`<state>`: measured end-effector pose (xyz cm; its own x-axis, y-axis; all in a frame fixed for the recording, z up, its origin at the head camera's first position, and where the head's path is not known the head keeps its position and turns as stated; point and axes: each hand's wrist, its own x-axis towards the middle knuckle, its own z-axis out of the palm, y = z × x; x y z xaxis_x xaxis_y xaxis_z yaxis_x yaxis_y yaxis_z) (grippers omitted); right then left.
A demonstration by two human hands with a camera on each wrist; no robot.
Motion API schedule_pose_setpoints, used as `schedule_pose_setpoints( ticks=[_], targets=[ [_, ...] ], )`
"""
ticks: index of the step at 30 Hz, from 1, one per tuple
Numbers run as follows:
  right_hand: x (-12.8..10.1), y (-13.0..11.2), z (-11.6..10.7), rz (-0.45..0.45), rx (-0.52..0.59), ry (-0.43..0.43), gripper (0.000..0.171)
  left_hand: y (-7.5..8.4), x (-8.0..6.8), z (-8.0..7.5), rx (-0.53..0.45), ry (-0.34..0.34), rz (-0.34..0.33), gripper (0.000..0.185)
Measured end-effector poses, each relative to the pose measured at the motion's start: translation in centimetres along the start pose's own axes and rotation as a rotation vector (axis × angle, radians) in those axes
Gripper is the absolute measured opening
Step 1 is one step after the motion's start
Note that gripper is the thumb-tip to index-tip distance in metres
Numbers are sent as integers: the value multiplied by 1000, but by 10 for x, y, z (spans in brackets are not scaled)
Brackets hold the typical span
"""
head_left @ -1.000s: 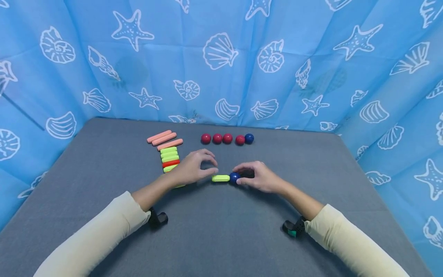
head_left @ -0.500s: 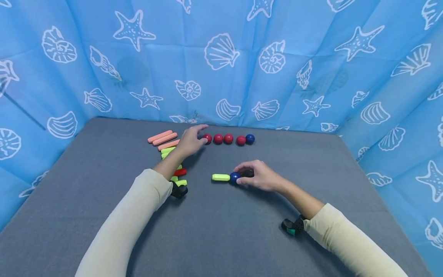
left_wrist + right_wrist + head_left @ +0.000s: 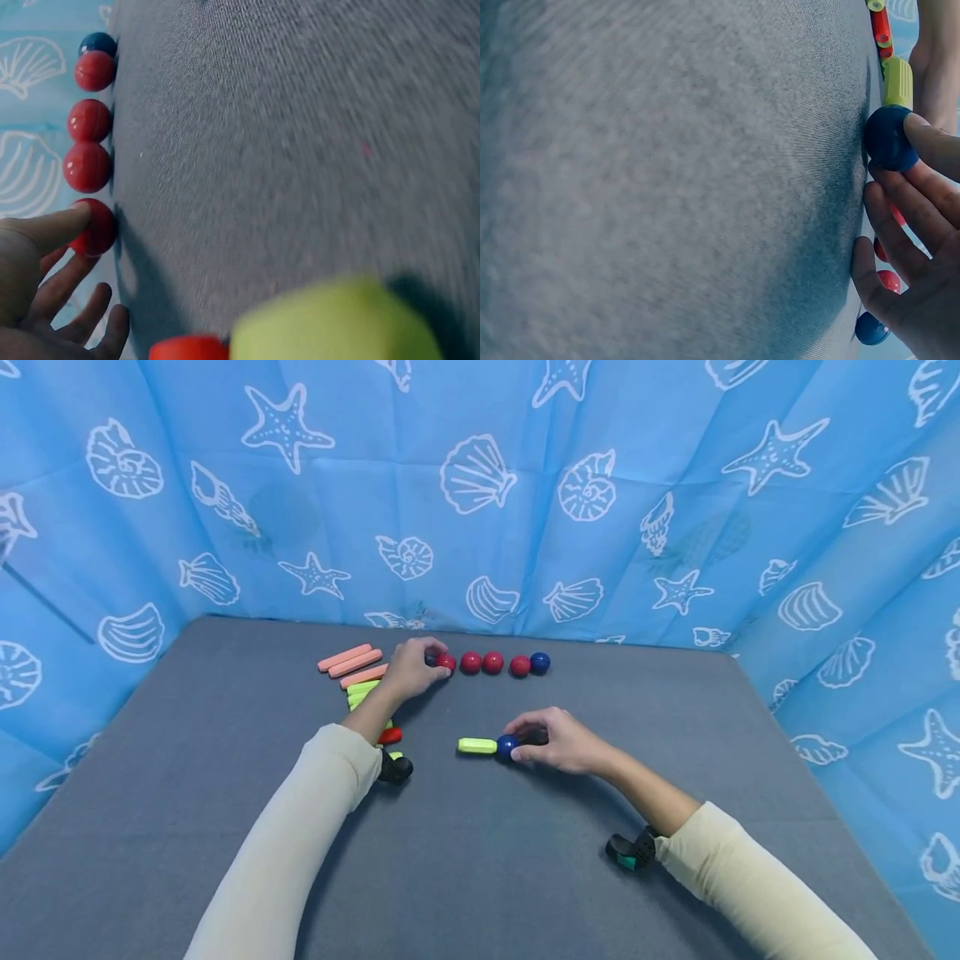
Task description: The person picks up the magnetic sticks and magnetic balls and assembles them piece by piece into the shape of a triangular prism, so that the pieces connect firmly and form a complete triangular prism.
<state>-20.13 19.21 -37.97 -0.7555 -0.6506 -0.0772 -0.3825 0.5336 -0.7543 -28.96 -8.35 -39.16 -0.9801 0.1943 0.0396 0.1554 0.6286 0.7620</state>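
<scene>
Head view shows your left hand (image 3: 408, 668) stretched to the far side of the grey felt-covered table (image 3: 187, 760), where its curled fingers (image 3: 56, 225) close on the leftmost glossy red ball (image 3: 446, 662) of a row. Left wrist view confirms it: your thumb lies over that red ball and the other fingers curl below it, the ball resting on the table. Beside it, running to your right, stand two more red balls (image 3: 481, 662) touching each other, then a fourth red ball (image 3: 520, 666) with a dark blue ball (image 3: 540, 662) touching it at the row's end.

Your right hand (image 3: 562, 743) rests nearer to you, mid-table, its fingertips (image 3: 930, 142) pinching a second glossy blue ball (image 3: 507, 745). That ball sits on the table and touches the end of a short lime-green rounded bar (image 3: 477, 745) lying flat to its left. Right wrist view shows the thumb on top of the blue ball and the other fingers bent round its side.

Under your left forearm lies a stack of lime-green bars (image 3: 364, 692) with a red bar (image 3: 390, 735) among them, partly hidden by the arm. Three salmon-pink rounded bars (image 3: 351, 662) lie side by side just beyond them, left of your left hand. Blue cloth printed with white shells and starfish (image 3: 480, 485) hangs behind the table.
</scene>
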Motion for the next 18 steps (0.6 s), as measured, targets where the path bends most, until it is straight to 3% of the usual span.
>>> schedule_pose_setpoints(
  ticks=[4, 8, 12, 18],
  targets=[
    [-1, -1, -1, 13, -17, 7, 32, 1, -7, -4, 31, -62, 36, 42],
    [-1, -2, -2, 22, -17, 6, 33, 2, -21, -11, 74, -171, 82, 45],
    [0, -2, -2, 28, -10, 5, 32, 0, -38, -17, 59, -272, 124, 48],
    [0, -2, 0, 34, 19, -1, 32, -2, -60, -18, 55, -367, 218, 50]
  ],
)
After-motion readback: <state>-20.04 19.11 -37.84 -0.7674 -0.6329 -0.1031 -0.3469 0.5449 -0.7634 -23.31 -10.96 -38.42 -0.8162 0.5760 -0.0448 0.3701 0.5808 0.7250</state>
